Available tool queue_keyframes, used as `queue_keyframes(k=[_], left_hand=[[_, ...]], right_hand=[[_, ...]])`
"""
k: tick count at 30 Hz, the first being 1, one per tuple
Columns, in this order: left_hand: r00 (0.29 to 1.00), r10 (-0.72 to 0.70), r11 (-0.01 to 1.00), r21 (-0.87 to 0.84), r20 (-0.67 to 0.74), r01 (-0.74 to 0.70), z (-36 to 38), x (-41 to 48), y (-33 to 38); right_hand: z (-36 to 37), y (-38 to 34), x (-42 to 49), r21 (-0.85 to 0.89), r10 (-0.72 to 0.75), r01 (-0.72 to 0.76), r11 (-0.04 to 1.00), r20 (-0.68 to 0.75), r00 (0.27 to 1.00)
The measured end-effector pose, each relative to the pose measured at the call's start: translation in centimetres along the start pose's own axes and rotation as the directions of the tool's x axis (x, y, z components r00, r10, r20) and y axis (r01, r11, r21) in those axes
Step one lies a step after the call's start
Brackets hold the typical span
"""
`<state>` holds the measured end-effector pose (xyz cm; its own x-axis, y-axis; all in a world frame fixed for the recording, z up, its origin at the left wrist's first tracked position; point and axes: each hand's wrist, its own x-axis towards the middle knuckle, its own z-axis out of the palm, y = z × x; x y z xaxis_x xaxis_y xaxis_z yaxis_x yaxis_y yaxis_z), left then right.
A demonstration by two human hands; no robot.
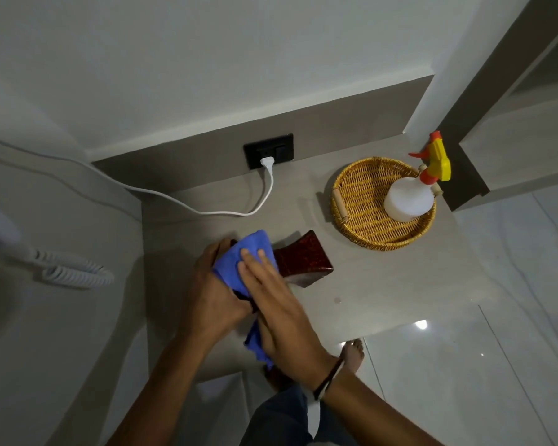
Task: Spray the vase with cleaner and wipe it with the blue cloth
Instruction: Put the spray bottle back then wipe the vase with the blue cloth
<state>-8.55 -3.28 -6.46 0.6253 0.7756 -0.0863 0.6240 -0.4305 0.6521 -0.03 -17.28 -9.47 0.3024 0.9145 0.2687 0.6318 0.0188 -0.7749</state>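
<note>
A dark red glossy vase (303, 260) lies tilted over the beige counter (384, 284), its flared end pointing right. The blue cloth (242, 259) is draped over the vase's left part and hangs down toward my wrists. My left hand (211, 291) grips the vase from the left, partly under the cloth. My right hand (271, 300) lies flat on the cloth, fingers stretched, pressing it against the vase. The white spray bottle (409, 197) with a yellow and orange trigger stands in a wicker basket (358, 201) at the back right.
A black wall socket (268, 151) holds a white plug whose cable (207, 210) loops across the back of the counter. A coiled white cord (78, 272) hangs at the left. My bare foot (353, 354) stands on the glossy floor below the counter's edge.
</note>
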Motion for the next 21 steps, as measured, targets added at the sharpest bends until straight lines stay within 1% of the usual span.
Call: queue_keyframes(k=[1,2,4,6,8,9,10,12,13,14,15,17,18,19,20,21], left_hand=[[1.000,0.004,1.000,0.012,-0.007,-0.004,-0.2,-0.2,0.0],[0.999,0.039,0.998,0.056,-0.009,-0.039,-0.2,-0.2,-0.1],[0.996,0.089,0.987,0.136,-0.003,-0.088,-0.3,-0.4,0.3],[0.994,0.109,0.983,0.151,-0.015,-0.106,-0.4,-0.3,1.0],[0.994,0.111,0.982,0.154,-0.019,-0.107,-0.2,-0.1,1.6],[0.994,0.111,0.983,0.150,-0.014,-0.108,-0.2,-0.1,1.7],[0.994,0.111,0.984,0.139,-0.010,-0.108,-0.1,0.1,1.8],[0.992,0.124,0.986,0.110,0.001,-0.124,-0.2,0.3,1.6],[0.991,0.134,0.985,0.107,0.002,-0.134,-0.2,0.2,1.3],[0.991,0.137,0.984,0.117,-0.002,-0.136,-0.3,0.1,1.1],[0.991,0.137,0.981,0.137,-0.012,-0.134,-0.4,0.1,0.9],[0.992,0.119,0.980,0.167,-0.030,-0.112,-0.5,-0.1,1.0],[0.992,0.120,0.979,0.172,-0.038,-0.111,-0.5,-0.1,1.3],[0.991,0.127,0.977,0.176,-0.037,-0.118,-0.4,-0.1,1.7],[0.990,0.135,0.976,0.176,-0.029,-0.128,-0.2,0.0,2.1],[0.990,0.139,0.977,0.167,-0.025,-0.133,0.0,0.2,2.2]], right_hand=[[-0.2,0.9,-0.2,-0.010,-0.011,0.011,1.000,0.013,1.000],[-1.1,2.5,-0.2,-0.030,0.032,-0.032,0.999,0.023,0.999],[-3.2,6.2,-0.5,-0.145,0.170,-0.168,0.975,0.001,0.985],[-4.9,8.6,-0.8,-0.241,0.322,-0.324,0.915,-0.047,0.945],[-4.6,7.7,-0.5,-0.127,0.431,-0.435,0.891,-0.063,0.900],[-3.7,6.1,0.0,-0.046,0.433,-0.437,0.899,-0.064,0.899],[-2.4,4.6,0.2,-0.009,0.381,-0.383,0.924,-0.086,0.921],[0.2,2.3,-0.3,-0.006,0.173,-0.174,0.985,-0.067,0.983],[0.8,2.2,-0.7,-0.009,0.099,-0.100,0.995,-0.050,0.994],[0.3,3.0,-0.7,-0.026,0.069,-0.070,0.997,-0.038,0.997],[-0.7,4.5,-0.7,-0.083,0.073,-0.075,0.994,-0.022,0.997],[-2.9,7.4,-0.9,-0.186,0.226,-0.220,0.958,0.008,0.974],[-4.0,8.3,-0.8,-0.215,0.301,-0.292,0.932,0.008,0.954],[-4.5,8.4,-0.6,-0.183,0.345,-0.339,0.923,-0.002,0.939],[-4.4,7.9,-0.2,-0.145,0.342,-0.338,0.930,-0.004,0.940],[-3.6,6.9,0.2,-0.111,0.289,-0.288,0.951,-0.005,0.957]])
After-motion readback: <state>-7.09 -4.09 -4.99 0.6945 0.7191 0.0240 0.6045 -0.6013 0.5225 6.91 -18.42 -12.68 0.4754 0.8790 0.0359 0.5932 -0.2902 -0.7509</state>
